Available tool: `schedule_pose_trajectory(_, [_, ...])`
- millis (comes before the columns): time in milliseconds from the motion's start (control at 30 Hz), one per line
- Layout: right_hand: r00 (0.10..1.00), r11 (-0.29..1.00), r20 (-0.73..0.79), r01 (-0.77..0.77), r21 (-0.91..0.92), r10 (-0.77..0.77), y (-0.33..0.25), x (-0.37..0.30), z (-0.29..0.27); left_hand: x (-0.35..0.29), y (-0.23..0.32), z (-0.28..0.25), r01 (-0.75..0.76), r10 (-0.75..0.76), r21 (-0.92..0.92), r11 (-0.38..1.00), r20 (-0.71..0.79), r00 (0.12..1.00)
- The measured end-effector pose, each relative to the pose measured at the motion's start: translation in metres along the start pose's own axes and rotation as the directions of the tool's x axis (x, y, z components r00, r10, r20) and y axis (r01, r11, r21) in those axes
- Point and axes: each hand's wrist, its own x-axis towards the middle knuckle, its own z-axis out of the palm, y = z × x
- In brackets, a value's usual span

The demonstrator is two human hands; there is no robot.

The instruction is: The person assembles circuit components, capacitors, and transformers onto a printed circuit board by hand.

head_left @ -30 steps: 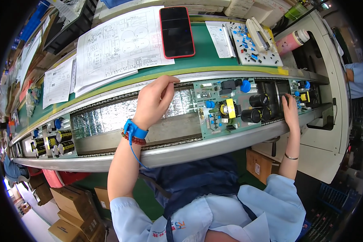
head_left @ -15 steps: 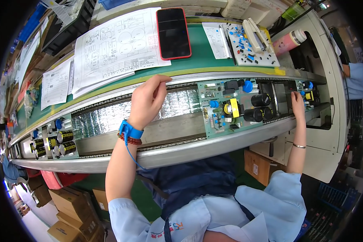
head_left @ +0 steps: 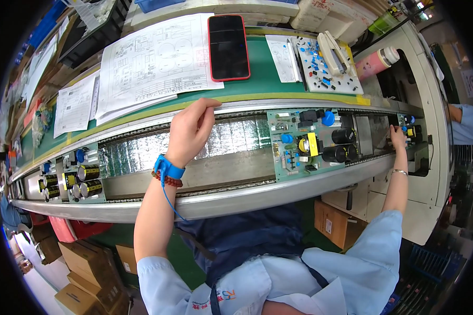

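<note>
My left hand point(head_left: 191, 131), a blue wrist strap point(head_left: 169, 169) with a cord on its wrist, rests at the conveyor's far rail. Its fingers are bent with the thumb apart, and nothing shows in them. At the far right, my right hand point(head_left: 399, 136) has its fingers drawn together at the left edge of a circuit board point(head_left: 414, 137); the fingertips are partly hidden. Between my hands, a larger-looking circuit board point(head_left: 299, 152) with black capacitors, a yellow transformer and blue parts lies across the rails. Another populated circuit board point(head_left: 92, 152) sits at the left.
Beyond the conveyor point(head_left: 231, 202), paper drawings point(head_left: 157, 68) and a red-edged phone point(head_left: 229, 47) lie on the green bench. A white board point(head_left: 320, 79) carries loose components; a pink bottle point(head_left: 376, 63) stands beside it. A pale machine point(head_left: 431, 89) encloses the right end. Cardboard boxes point(head_left: 89, 262) stand lower left.
My right hand has moved right, and the circuit board beside it sits farther right too. The middle circuit board has shifted slightly right. My left hand has stayed at the rail.
</note>
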Motion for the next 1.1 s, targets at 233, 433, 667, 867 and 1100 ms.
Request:
schedule_pose_trajectory(233, [0.901, 0.882, -0.347, 0.368, 0.295, -0.26, -0.001, 0.009, -0.013, 0.004, 0.003, 0.004, -0.044, 0.044, 0.0, 0.999, -0.018, 0.999])
schedule_pose_trajectory(433, [0.662, 0.384, -0.427, 0.726, 0.571, -0.616, -0.169, -0.163, -0.14, 0.0, 0.0, 0.002, -0.03, 0.03, 0.02, 0.999, 0.0, 1.0])
schedule_pose_trajectory(667, [0.123, 0.019, -0.311, 0.948, 0.317, -0.942, -0.26, -0.256, -0.158, 0.002, -0.003, -0.002, 0.035, -0.035, -0.008, 0.999, -0.024, 0.999])
schedule_pose_trajectory(867, [0.046, -0.008, -0.181, 0.958, 0.287, -0.982, -0.284, -0.268, -0.146, 0.001, -0.002, -0.004, -0.018, 0.017, -0.018, 1.0, -0.053, 0.998])
schedule_pose_trajectory(1100, [0.072, 0.036, -0.103, 0.949, 0.313, -0.992, -0.29, -0.267, -0.146, 0.001, 0.0, -0.006, -0.061, 0.061, -0.004, 0.998, -0.062, 0.996])
